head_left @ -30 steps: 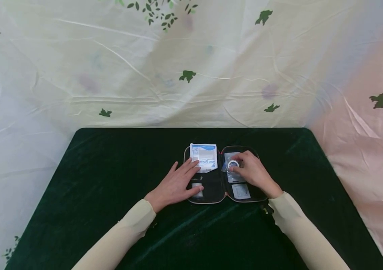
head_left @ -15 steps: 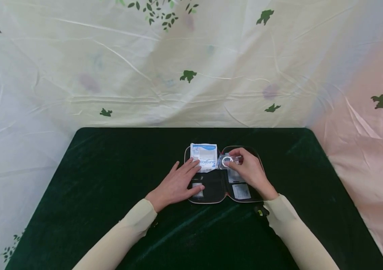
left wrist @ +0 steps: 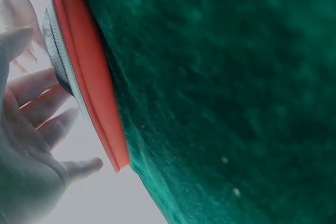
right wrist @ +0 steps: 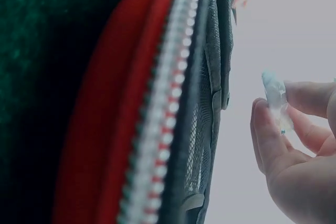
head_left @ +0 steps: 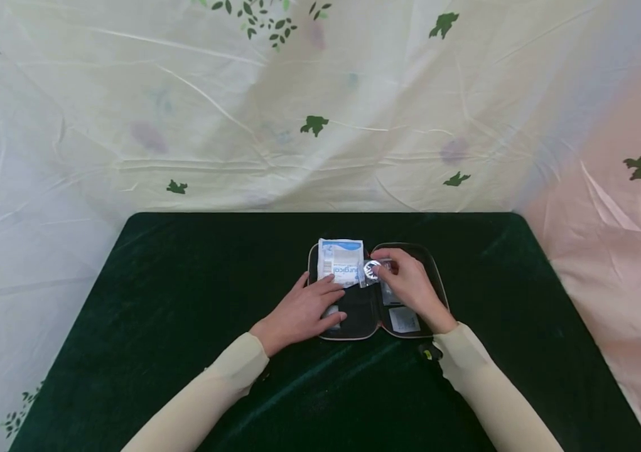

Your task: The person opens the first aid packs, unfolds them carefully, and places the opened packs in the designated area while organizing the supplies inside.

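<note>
A red zip case (right wrist: 94, 124) with a black lining (head_left: 356, 314) lies open like a book on the table. On its left half lies a white and blue packet (head_left: 341, 254) printed with "Surgical", upside down. My right hand (head_left: 410, 282) pinches a small clear packet (head_left: 371, 270) with a round white thing inside, between thumb and fingers, just above the case's fold. In the right wrist view this clear packet (right wrist: 275, 98) is held apart from the case. My left hand (head_left: 303, 314), fingers extended, reaches over the left half's edge, its fingertips near the white packet's lower edge.
Pale packets sit in the case's right half, one of them a white card-like packet (head_left: 403, 319) low in a pocket. A dark green velvet cloth (head_left: 213, 263) covers the table. Pale curtain with leaf prints (head_left: 241, 125) hangs behind it.
My right hand has moved left with the clear packet, from over the right half to the fold beside the white packet. My left hand has shifted slightly right.
</note>
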`<control>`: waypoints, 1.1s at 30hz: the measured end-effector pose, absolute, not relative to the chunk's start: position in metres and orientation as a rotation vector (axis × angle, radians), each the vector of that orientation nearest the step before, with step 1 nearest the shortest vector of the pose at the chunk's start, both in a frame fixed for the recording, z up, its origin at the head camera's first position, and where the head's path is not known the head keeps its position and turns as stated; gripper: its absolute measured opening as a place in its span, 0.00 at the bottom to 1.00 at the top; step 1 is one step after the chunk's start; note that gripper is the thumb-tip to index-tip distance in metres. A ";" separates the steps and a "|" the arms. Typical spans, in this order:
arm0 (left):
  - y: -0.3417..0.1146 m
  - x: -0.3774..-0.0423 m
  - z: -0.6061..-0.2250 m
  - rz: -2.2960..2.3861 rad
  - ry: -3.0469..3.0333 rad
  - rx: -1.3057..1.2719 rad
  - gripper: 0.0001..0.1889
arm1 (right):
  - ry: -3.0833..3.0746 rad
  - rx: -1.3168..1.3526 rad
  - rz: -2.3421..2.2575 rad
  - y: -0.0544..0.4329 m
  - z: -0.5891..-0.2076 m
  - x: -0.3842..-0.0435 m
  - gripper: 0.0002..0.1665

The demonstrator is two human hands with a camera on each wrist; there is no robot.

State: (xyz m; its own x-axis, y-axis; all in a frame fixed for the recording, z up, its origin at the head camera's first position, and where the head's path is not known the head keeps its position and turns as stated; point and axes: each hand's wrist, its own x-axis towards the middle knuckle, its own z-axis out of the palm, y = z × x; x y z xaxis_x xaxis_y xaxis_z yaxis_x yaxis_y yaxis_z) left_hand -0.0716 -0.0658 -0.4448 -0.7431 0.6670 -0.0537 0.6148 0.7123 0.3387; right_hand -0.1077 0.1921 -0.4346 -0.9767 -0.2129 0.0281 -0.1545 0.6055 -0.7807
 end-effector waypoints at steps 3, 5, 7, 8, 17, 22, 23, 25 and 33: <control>-0.064 -0.069 -0.444 0.418 2.736 1.056 0.30 | 2.740 -0.350 -1.341 0.190 -0.435 -0.108 0.16; -0.064 -0.069 -0.444 0.403 2.733 1.060 0.30 | 2.734 -0.368 -1.334 0.188 -0.435 -0.108 0.16; -0.065 -0.069 -0.445 0.394 2.732 1.063 0.31 | 2.731 -0.378 -1.325 0.186 -0.435 -0.108 0.16; -0.065 -0.069 -0.445 0.391 2.731 1.065 0.32 | 2.729 -0.381 -1.321 0.186 -0.435 -0.107 0.17; -0.070 -0.069 -0.449 0.418 2.687 1.087 0.38 | 2.682 -0.447 -1.368 0.178 -0.437 -0.110 0.18; -0.070 -0.070 -0.450 0.424 2.681 1.078 0.36 | 2.636 -0.480 -1.397 0.173 -0.437 -0.111 0.18; -0.070 -0.070 -0.450 0.424 2.682 1.076 0.36 | 2.633 -0.481 -1.396 0.172 -0.437 -0.112 0.18; -0.070 -0.071 -0.450 0.419 2.683 1.072 0.35 | 2.630 -0.485 -1.387 0.170 -0.437 -0.112 0.17; -0.071 -0.070 -0.450 0.413 2.688 1.069 0.35 | 2.614 -0.495 -1.328 0.166 -0.441 -0.115 0.16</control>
State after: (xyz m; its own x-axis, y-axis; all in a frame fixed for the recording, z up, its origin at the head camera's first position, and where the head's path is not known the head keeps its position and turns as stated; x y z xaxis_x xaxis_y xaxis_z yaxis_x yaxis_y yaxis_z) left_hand -0.0697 -0.0706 -0.4500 -0.7116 0.6958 -0.0978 0.6343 0.6960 0.3365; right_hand -0.1154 0.1662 -0.4407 -0.9309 -0.3653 0.0004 -0.2158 0.5489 -0.8075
